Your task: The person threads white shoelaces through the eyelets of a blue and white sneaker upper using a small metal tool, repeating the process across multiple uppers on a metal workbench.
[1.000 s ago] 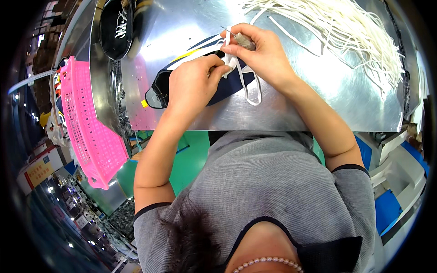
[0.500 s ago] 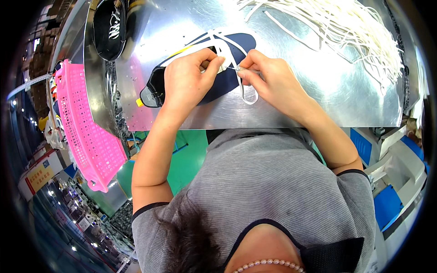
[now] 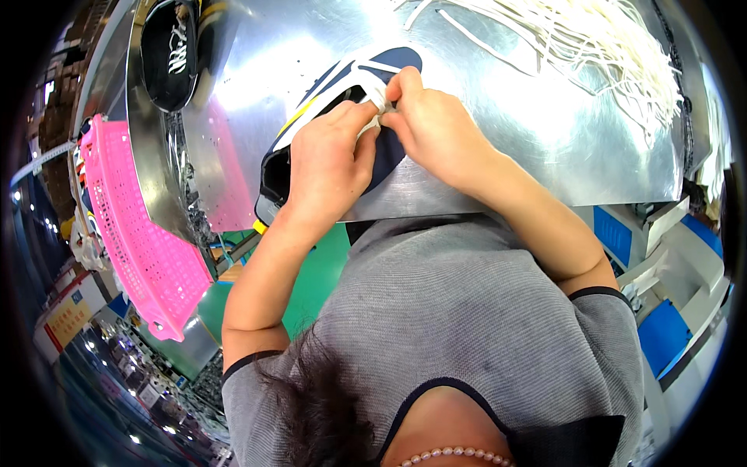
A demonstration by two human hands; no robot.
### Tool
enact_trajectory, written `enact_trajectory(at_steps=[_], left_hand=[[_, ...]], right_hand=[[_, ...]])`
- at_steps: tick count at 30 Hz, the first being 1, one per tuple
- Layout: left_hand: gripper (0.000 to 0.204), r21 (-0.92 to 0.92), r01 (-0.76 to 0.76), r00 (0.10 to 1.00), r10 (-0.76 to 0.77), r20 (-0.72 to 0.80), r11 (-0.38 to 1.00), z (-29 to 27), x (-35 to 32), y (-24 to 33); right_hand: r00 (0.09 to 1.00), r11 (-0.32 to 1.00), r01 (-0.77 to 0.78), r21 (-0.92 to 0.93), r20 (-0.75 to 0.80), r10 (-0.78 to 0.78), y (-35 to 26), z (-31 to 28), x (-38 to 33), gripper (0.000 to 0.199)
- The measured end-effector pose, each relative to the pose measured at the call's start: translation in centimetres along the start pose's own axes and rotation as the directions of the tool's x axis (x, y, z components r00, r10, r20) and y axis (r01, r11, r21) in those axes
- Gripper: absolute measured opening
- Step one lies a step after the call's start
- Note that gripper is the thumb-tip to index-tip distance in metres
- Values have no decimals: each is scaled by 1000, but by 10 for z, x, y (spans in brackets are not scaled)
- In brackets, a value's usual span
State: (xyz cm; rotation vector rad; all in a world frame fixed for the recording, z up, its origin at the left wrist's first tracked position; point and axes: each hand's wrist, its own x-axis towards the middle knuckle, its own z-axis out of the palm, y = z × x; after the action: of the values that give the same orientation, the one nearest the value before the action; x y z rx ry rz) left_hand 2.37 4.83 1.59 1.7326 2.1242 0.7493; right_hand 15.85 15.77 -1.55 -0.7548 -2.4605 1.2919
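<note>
A navy sneaker [image 3: 402, 57] with white and yellow trim lies aslant on the metal table, its toe pointing away and to the right. A white shoelace [image 3: 362, 68] crosses its front. My left hand [image 3: 328, 163] is closed at the shoe's opening, thumb and forefinger pinching the white edge by the eyelets. Right beside those fingertips, my right hand [image 3: 437, 131] pinches the shoelace. The exact spot where the fingertips meet is partly covered by the fingers.
Loose white laces [image 3: 599, 58] are heaped at the table's far right. A black shoe [image 3: 166, 58] with white lettering stands at the far left. Beyond the metal table's [image 3: 498, 144] left side is a pink basket [image 3: 144, 241].
Both hands have come closer together at the eyelets. The shoe has turned, its heel swinging nearer to me. The lace loop that hung at the shoe's right side no longer shows.
</note>
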Motion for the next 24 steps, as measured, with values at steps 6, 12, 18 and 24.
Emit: enact_trajectory(at_steps=[6, 12, 18, 24], left_hand=[[19, 257, -146, 973, 186, -137, 955, -18, -38, -5], [18, -90, 85, 996, -82, 32, 992, -37, -26, -3], [56, -278, 845, 520, -580, 627, 457, -61, -3, -8], [25, -538, 750, 662, -423, 619, 386, -36, 3, -28]], right_hand=[[988, 985, -146, 91, 64, 141, 14, -106, -25, 33], [987, 944, -154, 293, -4, 162, 11, -56, 20, 52], [989, 886, -132, 444, 4, 146, 0, -43, 12, 54], [986, 871, -116, 478, -49, 158, -5, -34, 11, 42]])
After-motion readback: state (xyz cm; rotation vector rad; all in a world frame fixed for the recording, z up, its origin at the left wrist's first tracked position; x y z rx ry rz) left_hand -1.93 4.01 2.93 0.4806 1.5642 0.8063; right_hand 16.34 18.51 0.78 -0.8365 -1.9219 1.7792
